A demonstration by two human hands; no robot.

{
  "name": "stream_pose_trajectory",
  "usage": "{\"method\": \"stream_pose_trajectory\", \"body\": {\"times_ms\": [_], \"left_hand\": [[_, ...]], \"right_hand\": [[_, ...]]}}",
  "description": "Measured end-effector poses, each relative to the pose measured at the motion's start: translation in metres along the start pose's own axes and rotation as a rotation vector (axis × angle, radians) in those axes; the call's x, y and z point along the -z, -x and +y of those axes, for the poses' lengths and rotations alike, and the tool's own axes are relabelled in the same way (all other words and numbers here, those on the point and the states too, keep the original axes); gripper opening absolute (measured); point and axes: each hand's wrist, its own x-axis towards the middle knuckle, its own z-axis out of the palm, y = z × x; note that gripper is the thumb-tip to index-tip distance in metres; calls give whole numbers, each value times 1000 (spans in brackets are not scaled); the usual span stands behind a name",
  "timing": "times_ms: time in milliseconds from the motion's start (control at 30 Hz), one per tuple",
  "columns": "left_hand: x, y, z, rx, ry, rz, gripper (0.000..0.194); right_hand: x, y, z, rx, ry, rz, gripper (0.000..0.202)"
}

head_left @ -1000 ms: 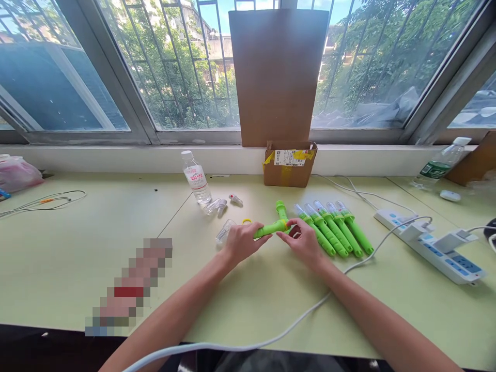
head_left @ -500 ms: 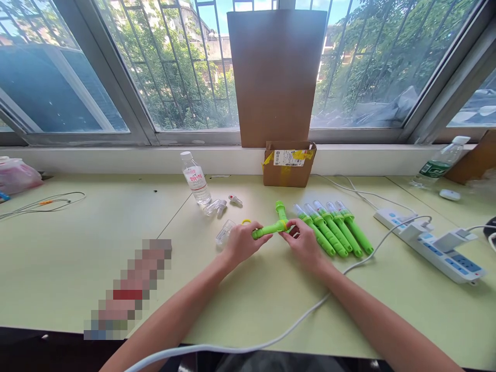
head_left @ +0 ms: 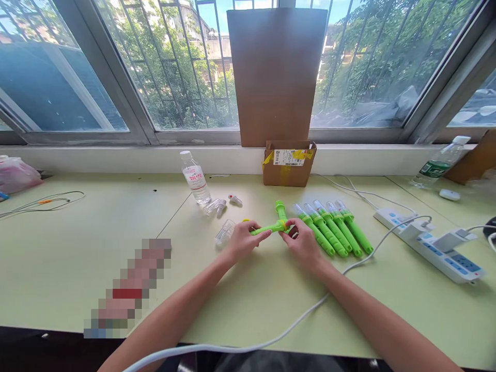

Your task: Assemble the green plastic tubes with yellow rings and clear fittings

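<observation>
Between my hands, a green plastic handle point(head_left: 267, 228) lies almost level above the table, a yellow ring point(head_left: 284, 225) at its right end. My left hand point(head_left: 244, 238) is closed round its left part. At the ringed end, the fingers of my right hand point(head_left: 300, 238) pinch it. Just behind, another green handle point(head_left: 280, 208) rests on the table, its near end partly hidden. Right of my right hand several green handles with clear caps point(head_left: 332, 227) lie side by side. Clear plastic caps point(head_left: 225, 233) are beside my left hand, with a yellow ring partly covered by it.
A water bottle point(head_left: 196, 179) stands at the back left, near small clear parts point(head_left: 215, 207). Behind my hands is a cardboard box point(head_left: 289, 175). A power strip point(head_left: 430, 245) lies to the right, and a white cable point(head_left: 306, 314) crosses in front, over my right forearm.
My left hand has turned slightly and its fingers cover more of the green handle. The right hand stays nearly still at the ringed end.
</observation>
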Motion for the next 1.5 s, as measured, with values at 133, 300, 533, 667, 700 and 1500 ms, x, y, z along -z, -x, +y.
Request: {"method": "stream_pose_trajectory", "body": {"times_ms": [133, 300, 533, 667, 700, 1500], "left_hand": [[1, 0, 3, 84, 83, -45, 44], [4, -3, 3, 205, 182, -145, 45], [8, -3, 4, 189, 166, -215, 42], [5, -2, 3, 87, 156, -213, 38], [3, -2, 1, 41, 139, -181, 35], [-3, -3, -18, -388, -714, 108, 27]], "right_hand": [[0, 1, -1, 2, 20, 6, 17], [-2, 2, 0, -1, 37, 6, 15], [-4, 2, 1, 35, 57, 61, 11], [-2, 1, 1, 60, 70, 101, 10], [-2, 1, 1, 60, 70, 105, 10], [0, -1, 1, 47, 24, 84, 27]]}}
